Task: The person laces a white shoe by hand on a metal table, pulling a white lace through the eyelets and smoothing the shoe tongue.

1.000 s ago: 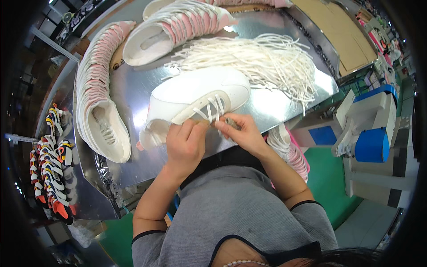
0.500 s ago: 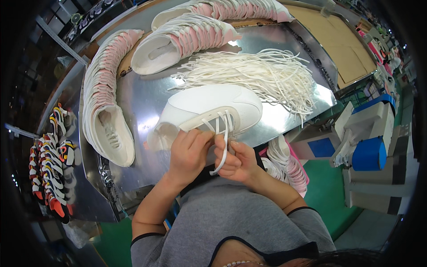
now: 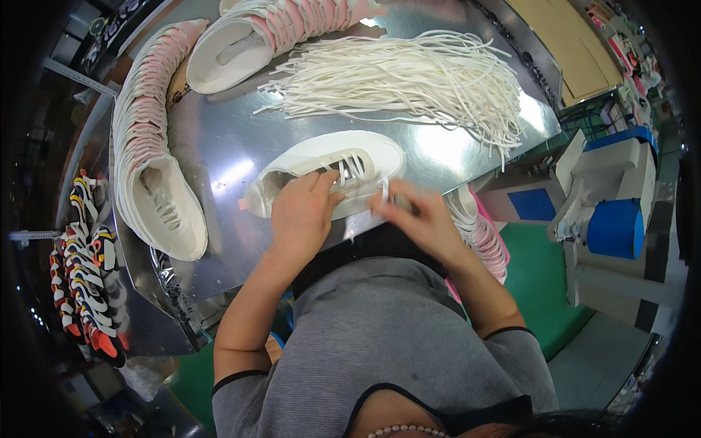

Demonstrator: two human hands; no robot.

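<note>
A white shoe upper (image 3: 383,151) lies on the metal table in front of me, its toe to the right and its opening facing up. White lace strands cross its throat. My left hand (image 3: 303,217) is closed on the upper's near side, with fingertips at the lacing edge. My right hand (image 3: 422,217), a little blurred, pinches a white shoelace (image 3: 385,188) near the toe end of the lacing. The tips of its fingers are partly hidden. Beyond the upper lies a large heap of loose white laces (image 3: 409,80).
Nested rows of white and pink uppers stand at the left (image 3: 150,124) and the back (image 3: 292,29). Colourful shoe parts (image 3: 87,285) hang at far left. More uppers fill a pink crate (image 3: 483,233) by my right arm. A grey machine with a blue cover (image 3: 615,228) stands at right.
The upper has turned so its opening faces up and now lies nearer me. My hands have moved apart, the right one shifting to the right with the lace.
</note>
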